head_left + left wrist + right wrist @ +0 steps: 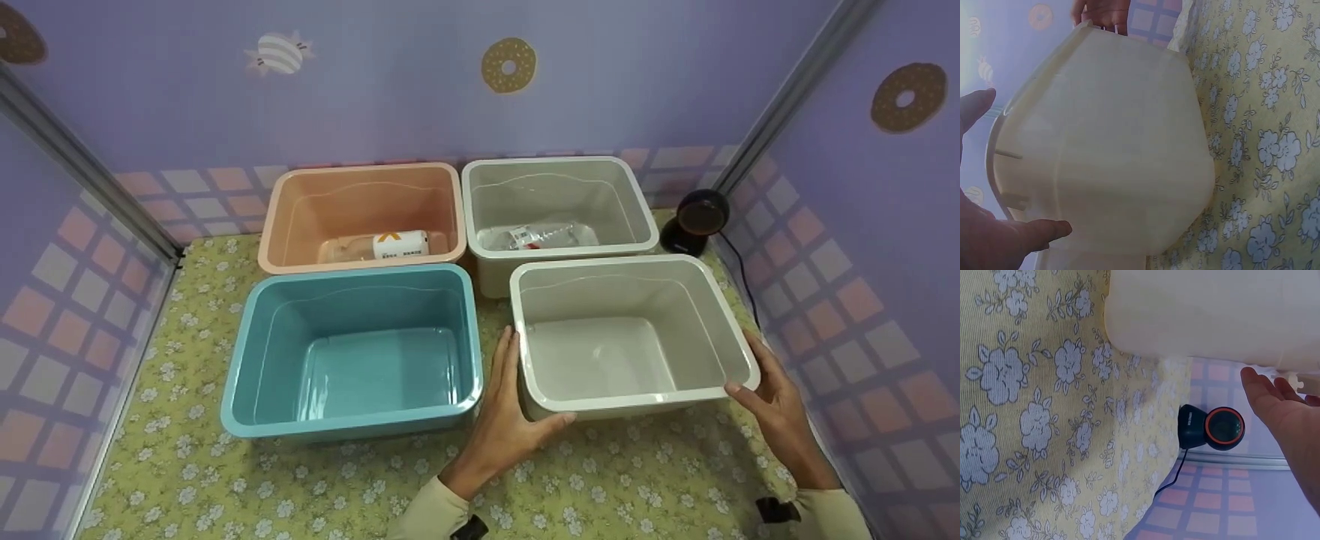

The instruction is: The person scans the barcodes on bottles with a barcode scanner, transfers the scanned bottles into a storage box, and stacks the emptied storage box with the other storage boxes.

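Note:
A cream plastic bin (pixel 600 360) stands at the front right of the table, with its bare floor showing. My left hand (pixel 506 420) lies along its left side; the fingers are straight against the wall and the thumb reaches round the front corner under the rim. At the front right corner my right hand (pixel 780 412) holds the bin, thumb on the rim and fingers on the outer side. From the left wrist, the bin's outer wall (pixel 1112 140) fills the middle of the view. In the right wrist view the right fingers (pixel 1261 385) touch just below the rim.
Left of it is a teal bin (pixel 367 429). Behind stand an orange bin (pixel 360 187) with a white-labelled bottle (pixel 401 244) and another cream bin (pixel 555 169) with a clear plastic bottle (pixel 555 235). A black round-headed device (pixel 697 217) with a cable sits near the right wall.

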`<control>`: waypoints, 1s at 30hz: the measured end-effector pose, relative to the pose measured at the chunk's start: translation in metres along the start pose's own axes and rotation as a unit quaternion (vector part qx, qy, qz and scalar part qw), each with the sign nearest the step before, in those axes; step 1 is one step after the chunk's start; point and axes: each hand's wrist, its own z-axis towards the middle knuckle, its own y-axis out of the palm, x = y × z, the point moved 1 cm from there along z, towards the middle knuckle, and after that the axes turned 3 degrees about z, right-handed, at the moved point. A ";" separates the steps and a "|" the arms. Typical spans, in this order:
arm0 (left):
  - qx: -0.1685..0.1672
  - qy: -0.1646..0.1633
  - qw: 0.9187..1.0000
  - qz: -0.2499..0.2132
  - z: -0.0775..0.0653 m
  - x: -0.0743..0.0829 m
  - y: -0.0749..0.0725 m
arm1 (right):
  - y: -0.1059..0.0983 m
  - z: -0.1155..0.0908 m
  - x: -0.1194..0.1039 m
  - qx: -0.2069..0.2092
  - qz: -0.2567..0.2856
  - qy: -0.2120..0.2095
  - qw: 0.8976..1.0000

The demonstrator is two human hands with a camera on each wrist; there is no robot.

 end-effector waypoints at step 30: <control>-0.031 -0.058 0.994 -0.084 0.002 -0.009 0.008 | -0.007 -0.002 0.003 -0.030 0.079 -0.014 0.996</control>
